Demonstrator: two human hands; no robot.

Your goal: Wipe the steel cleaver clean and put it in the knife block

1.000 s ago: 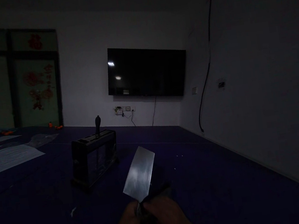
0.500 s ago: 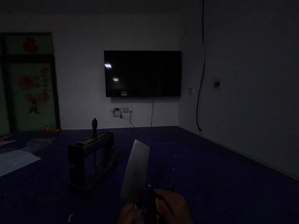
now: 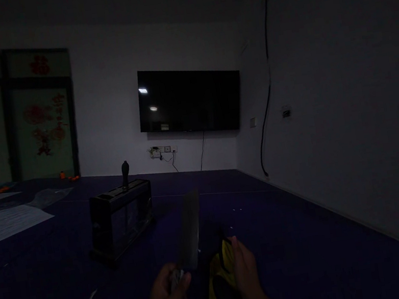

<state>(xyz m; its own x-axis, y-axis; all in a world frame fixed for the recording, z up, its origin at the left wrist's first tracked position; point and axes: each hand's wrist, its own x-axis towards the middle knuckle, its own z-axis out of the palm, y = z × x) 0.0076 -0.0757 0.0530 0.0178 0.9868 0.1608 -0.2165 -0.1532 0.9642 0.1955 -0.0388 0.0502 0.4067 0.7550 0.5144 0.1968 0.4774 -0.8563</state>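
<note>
My left hand [image 3: 170, 294] is closed around the handle of a cleaver [image 3: 190, 232], its broad blade pointing up and away from me. To its right, my right hand [image 3: 244, 267] grips the edge of a yellow-and-black soft-looking thing [image 3: 215, 291]; its kind cannot be made out in the dim light. The blade stands beside this thing, apart from my right hand. Left of the cleaver stands a black knife block [image 3: 102, 227] with see-through sides. One dark handle [image 3: 125, 172] sticks up from its top.
Everything stands on a dark blue surface [image 3: 280, 247]. A printed sheet [image 3: 9, 223] and a clear plastic bag [image 3: 50, 196] lie at the left, with small orange things [image 3: 73, 178] behind. White scraps [image 3: 93, 296] are scattered about. A television [image 3: 190, 100] hangs on the far wall.
The cleaver's blade has turned more edge-on and leans slightly right. My right hand has opened out the yellow-and-black thing, showing more of it, and moved a little right.
</note>
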